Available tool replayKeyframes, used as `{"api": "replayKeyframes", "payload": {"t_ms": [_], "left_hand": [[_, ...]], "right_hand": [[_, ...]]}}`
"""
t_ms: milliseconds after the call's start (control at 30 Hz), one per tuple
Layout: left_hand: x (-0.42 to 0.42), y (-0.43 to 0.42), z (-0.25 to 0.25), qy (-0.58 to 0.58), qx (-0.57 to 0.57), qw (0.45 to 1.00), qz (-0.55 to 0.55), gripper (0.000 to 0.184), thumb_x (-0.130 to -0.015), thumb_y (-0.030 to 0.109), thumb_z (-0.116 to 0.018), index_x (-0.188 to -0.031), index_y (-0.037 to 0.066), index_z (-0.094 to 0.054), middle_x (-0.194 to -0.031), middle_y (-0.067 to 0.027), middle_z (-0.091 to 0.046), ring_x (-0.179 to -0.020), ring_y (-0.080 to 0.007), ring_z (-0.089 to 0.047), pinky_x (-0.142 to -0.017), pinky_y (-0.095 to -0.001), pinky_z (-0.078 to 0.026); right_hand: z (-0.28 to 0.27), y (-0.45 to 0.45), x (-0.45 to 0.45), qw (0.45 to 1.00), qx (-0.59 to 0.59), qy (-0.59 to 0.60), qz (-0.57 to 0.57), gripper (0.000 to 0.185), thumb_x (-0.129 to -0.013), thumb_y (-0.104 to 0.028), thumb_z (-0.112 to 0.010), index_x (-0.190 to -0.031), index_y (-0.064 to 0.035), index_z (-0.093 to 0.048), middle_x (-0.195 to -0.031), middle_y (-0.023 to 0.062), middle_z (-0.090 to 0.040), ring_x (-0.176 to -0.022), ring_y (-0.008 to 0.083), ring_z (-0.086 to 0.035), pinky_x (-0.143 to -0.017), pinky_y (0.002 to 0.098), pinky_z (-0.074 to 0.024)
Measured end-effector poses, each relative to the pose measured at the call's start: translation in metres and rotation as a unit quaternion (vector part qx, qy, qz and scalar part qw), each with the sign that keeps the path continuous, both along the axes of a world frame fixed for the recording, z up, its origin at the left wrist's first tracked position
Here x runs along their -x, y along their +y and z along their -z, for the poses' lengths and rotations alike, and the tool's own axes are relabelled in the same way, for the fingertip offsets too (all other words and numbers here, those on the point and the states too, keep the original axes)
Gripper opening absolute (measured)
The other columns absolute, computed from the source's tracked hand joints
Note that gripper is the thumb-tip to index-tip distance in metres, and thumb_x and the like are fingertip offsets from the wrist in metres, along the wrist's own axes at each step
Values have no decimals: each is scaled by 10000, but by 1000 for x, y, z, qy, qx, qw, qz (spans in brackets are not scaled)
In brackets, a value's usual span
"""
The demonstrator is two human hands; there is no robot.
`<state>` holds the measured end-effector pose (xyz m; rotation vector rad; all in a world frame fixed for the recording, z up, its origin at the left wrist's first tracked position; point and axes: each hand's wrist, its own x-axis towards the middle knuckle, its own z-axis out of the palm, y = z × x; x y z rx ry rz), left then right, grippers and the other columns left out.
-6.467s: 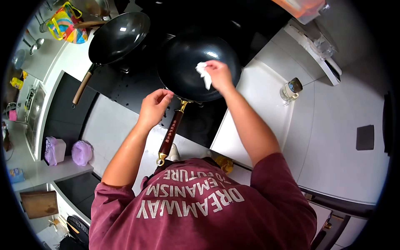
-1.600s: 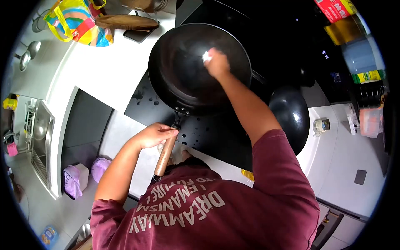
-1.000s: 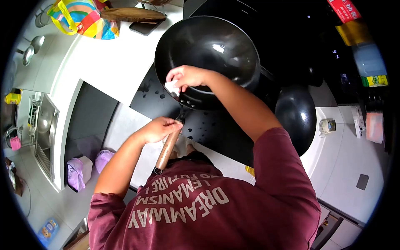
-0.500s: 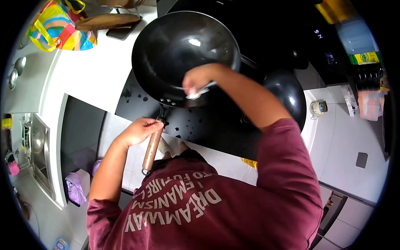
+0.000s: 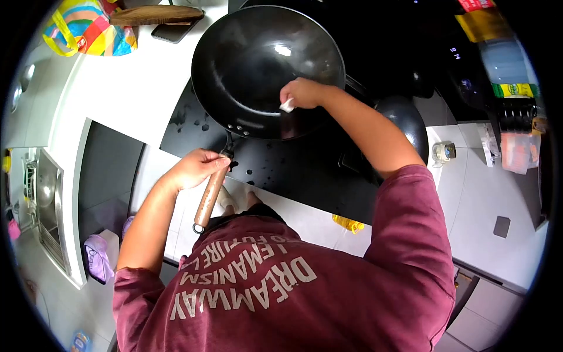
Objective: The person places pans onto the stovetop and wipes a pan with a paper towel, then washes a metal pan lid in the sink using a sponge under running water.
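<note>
A large black wok is over the dark stovetop, its inside facing me. Its wooden handle points down toward my body. My left hand grips that handle near its upper end, thumb on top. Inside the wok, at the lower right of the bowl, my right hand is closed around a small white wad, a tissue or cloth, held against the inner wall. Most of the wad is hidden by the fingers.
Water drops dot the black stovetop. A second dark pan or lid sits to the right. On the left white counter are a colourful bag and a wooden board. A glass jar stands at right.
My right hand has moved with the white wad from the wok's near rim to farther right and deeper inside. My left hand keeps its hold on the handle. The view has shifted slightly.
</note>
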<state>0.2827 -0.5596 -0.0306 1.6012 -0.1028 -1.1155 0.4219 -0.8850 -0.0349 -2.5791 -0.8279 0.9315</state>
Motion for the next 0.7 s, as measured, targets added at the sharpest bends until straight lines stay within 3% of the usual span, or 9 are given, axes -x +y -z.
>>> {"api": "replayKeyframes", "payload": {"t_ms": [33, 200, 300, 400, 467, 500, 533, 600, 700], "left_hand": [[1, 0, 1, -8, -5, 1000, 5, 365, -917, 346, -573, -950, -11, -646, -774, -80, -665, -713, -149, -638, -717, -267, -501], [2, 1, 2, -11, -10, 1000, 5, 353, -924, 334, -564, -958, -7, -647, -782, -75, -666, -722, -145, -642, -719, -269, -504], [1, 2, 4, -29, -10, 1000, 4, 340, -924, 329, -563, -954, 2, -655, -779, -73, -668, -726, -135, -644, -698, -262, -503], [1, 2, 6, -47, -29, 998, 26, 346, -926, 336, -558, -941, 5, -657, -766, -71, -668, -719, -135, -645, -683, -260, -502], [-1, 3, 5, -52, -16, 998, 36, 362, -926, 351, -554, -930, 4, -658, -760, -69, -668, -712, -134, -644, -677, -261, -502], [-2, 3, 5, -55, -12, 998, 43, 370, -926, 358, -552, -924, 4, -658, -757, -68, -668, -708, -133, -644, -673, -261, -502], [-3, 3, 8, -61, -11, 997, 38, 375, -925, 362, -551, -920, 3, -658, -756, -69, -669, -705, -133, -643, -669, -259, -501], [-1, 4, 19, -67, -10, 997, 28, 386, -924, 371, -549, -911, 1, -658, -756, -72, -671, -697, -132, -641, -661, -254, -498], [1, 2, 8, -31, 11, 999, 16, 387, -921, 372, -553, -907, -1, -658, -758, -79, -673, -686, -133, -640, -652, -248, -498]], "right_hand": [[-12, 5, 3, 999, 16, 43, 7, 152, -758, -101, -614, -884, -123, -696, -891, 121, -685, -955, 249, -639, -780, 377, -498], [-18, -11, -19, 899, 275, -336, 55, 246, -836, -148, -494, -947, -85, -704, -982, 65, -691, -911, 261, -668, -704, 393, -535], [-23, 20, 14, 931, 328, -138, 79, 258, -826, -129, -520, -1010, -91, -697, -1078, 115, -663, -1002, 271, -639, -782, 398, -526], [-4, 49, 44, 971, 237, -39, 0, 249, -744, -137, -567, -916, -9, -695, -947, 213, -659, -897, 354, -645, -775, 419, -513], [3, 78, 43, 992, 110, 7, -67, 245, -701, -198, -599, -820, -4, -689, -835, 193, -660, -737, 370, -623, -663, 447, -493], [13, 86, 42, 999, -12, 43, 2, 208, -751, -157, -611, -896, -14, -654, -817, 120, -672, -698, 242, -613, -623, 373, -478], [11, 98, 53, 946, -165, 185, 209, 181, -771, -109, -617, -922, -14, -641, -830, 69, -666, -722, 155, -605, -624, 316, -475], [-5, 106, 65, 899, -292, 239, 223, 185, -790, -88, -609, -953, -3, -633, -859, 60, -660, -761, 123, -604, -662, 265, -474], [-27, 83, 76, 970, -177, 142, 90, 208, -761, -104, -621, -952, -27, -653, -865, 54, -668, -777, 131, -613, -708, 266, -480]]}}
